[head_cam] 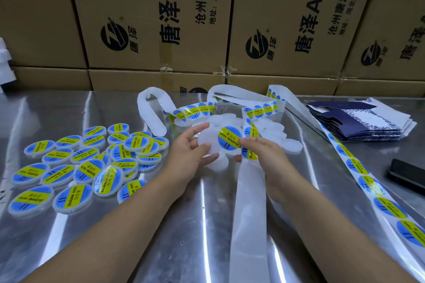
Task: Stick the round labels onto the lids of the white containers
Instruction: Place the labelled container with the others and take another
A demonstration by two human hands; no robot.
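Left hand (pixel 186 156) grips container (pixel 207 143) — right hand (pixel 264 153) pinches label (pixel 230 138).

Blue-yellow round label (pixel 228 138) (half-stuck) overlapping white container (pixel 208 139) lid.

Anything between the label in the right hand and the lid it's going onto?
Nothing visible. The right hand pinches the round label at the right edge of the white container, whose lid is bare. The left hand holds that container by its left side.
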